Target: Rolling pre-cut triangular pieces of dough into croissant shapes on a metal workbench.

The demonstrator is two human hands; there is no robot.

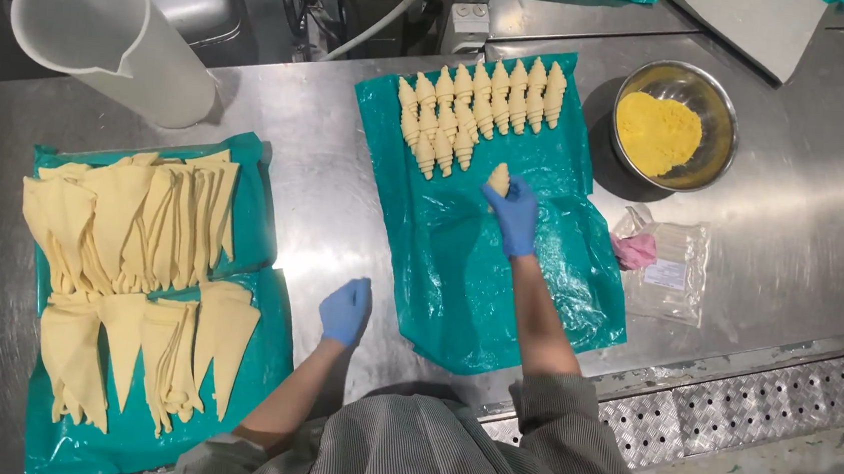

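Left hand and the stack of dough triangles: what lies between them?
In the head view, between the left hand and the dough triangles lie the right edge of their teal plastic sheet and a strip of bare steel table; nothing else.

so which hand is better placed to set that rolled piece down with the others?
Right. The right hand already grips the rolled croissant in its fingers, just below the rows of shaped croissants on the teal sheet. The left hand is empty, over bare steel nearer the dough triangles.

Bare steel point(314, 208) between teal sheets point(460, 270)
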